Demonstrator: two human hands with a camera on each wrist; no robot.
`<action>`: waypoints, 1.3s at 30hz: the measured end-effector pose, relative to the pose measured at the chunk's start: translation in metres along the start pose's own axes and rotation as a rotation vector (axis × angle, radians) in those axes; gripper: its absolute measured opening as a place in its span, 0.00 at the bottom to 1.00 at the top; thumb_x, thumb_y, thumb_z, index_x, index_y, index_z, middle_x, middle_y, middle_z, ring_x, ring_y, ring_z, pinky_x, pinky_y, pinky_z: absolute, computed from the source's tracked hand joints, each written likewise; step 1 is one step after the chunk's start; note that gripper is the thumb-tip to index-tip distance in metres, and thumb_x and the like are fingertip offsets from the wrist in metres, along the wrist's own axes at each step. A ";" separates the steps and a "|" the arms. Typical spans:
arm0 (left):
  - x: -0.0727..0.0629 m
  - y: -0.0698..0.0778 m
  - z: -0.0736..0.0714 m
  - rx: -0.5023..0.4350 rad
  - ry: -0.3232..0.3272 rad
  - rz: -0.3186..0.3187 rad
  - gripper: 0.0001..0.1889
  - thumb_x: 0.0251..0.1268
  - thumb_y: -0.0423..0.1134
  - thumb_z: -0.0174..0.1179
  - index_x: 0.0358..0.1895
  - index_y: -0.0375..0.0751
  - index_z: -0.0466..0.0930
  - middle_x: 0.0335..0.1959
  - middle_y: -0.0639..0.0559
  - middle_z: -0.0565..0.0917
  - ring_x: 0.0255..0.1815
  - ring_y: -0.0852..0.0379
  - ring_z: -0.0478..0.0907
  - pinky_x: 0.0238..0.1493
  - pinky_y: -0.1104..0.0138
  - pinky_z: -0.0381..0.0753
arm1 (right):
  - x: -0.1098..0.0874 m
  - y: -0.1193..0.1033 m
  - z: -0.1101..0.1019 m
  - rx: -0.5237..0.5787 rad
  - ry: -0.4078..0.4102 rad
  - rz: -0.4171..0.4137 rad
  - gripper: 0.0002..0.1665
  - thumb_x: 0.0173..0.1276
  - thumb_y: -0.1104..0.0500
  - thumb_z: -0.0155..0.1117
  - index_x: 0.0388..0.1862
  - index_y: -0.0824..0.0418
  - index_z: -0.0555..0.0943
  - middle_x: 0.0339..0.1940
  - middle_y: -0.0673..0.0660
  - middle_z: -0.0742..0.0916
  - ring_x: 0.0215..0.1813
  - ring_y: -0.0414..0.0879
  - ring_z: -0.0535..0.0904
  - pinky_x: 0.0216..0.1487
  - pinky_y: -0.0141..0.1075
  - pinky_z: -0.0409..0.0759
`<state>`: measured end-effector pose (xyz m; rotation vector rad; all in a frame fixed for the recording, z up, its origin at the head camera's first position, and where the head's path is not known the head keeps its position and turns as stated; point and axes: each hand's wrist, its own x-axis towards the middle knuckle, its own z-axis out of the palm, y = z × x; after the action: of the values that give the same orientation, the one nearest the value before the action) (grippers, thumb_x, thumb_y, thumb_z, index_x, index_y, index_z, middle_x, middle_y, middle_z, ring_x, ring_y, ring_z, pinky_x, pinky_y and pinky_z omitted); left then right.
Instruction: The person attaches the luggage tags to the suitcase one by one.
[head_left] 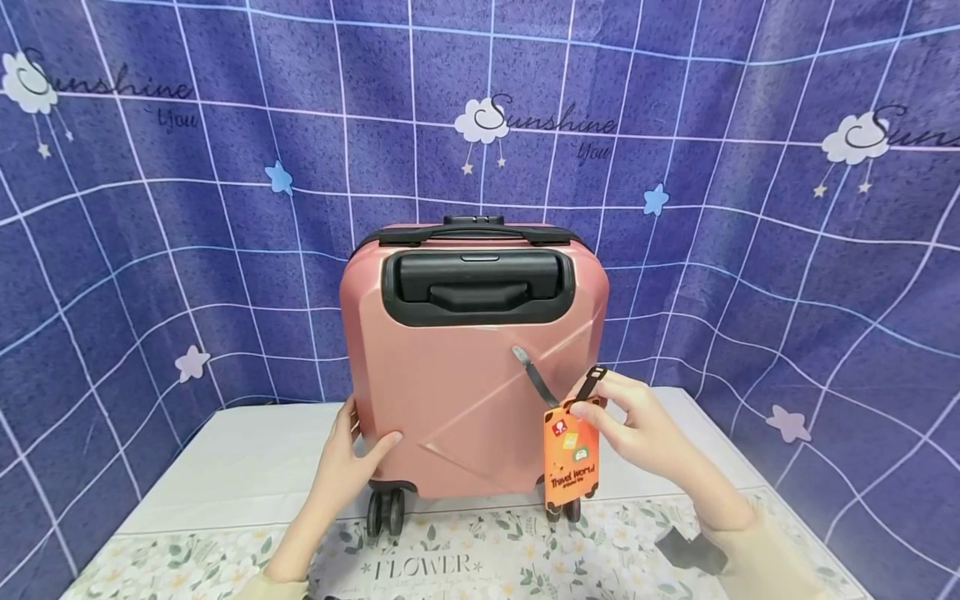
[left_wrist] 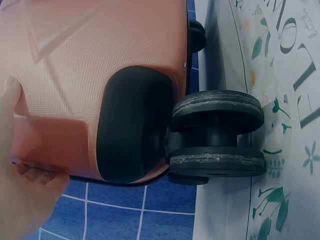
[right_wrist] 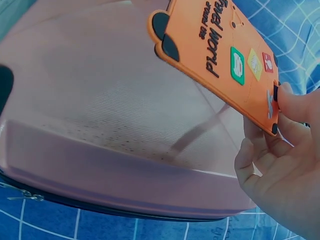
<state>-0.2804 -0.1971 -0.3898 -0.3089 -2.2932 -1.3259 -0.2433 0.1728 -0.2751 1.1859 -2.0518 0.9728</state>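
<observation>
Nearest was the surface, which bore a floral print and the word "FLOWER" on its front part. Above it, the grip of the right hand pinched an orange luggage tag at its upper end, so the tag hung before the lower right part of the suitcase. This tag looked light, bendable and rubber-like, so a pinch at the upper end seemed enough. A black buckle stuck up above the fingers. Whether the dark band beside it was strap or reflection, I could not tell with certainty.

The grip of the left hand was closed around the suitcase's lower left edge, with the thumb on the front face. The pink suitcase stood upright on black wheels. Its hard shell was probably stiff and somewhat slippery; for lifting, the top handle seemed more secure than the smooth sides. Farthest, a blue grid curtain hung behind.
</observation>
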 end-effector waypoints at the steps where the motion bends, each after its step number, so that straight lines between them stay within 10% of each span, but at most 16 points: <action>1: 0.000 0.000 0.000 -0.001 0.000 0.003 0.48 0.59 0.44 0.65 0.73 0.33 0.42 0.71 0.33 0.55 0.70 0.37 0.58 0.68 0.53 0.61 | 0.001 0.000 -0.001 0.008 0.000 0.003 0.13 0.59 0.73 0.62 0.35 0.56 0.82 0.30 0.47 0.82 0.34 0.36 0.75 0.39 0.27 0.74; 39: -0.002 -0.002 0.002 -0.001 0.018 0.012 0.47 0.60 0.43 0.64 0.74 0.34 0.41 0.71 0.33 0.54 0.70 0.36 0.58 0.68 0.53 0.60 | 0.065 -0.018 -0.025 -0.047 0.097 -0.108 0.02 0.64 0.68 0.60 0.34 0.66 0.81 0.29 0.53 0.82 0.35 0.36 0.74 0.39 0.25 0.73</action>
<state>-0.2803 -0.1967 -0.3930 -0.3089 -2.2724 -1.3189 -0.2532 0.1562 -0.2061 1.1885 -1.9041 0.9084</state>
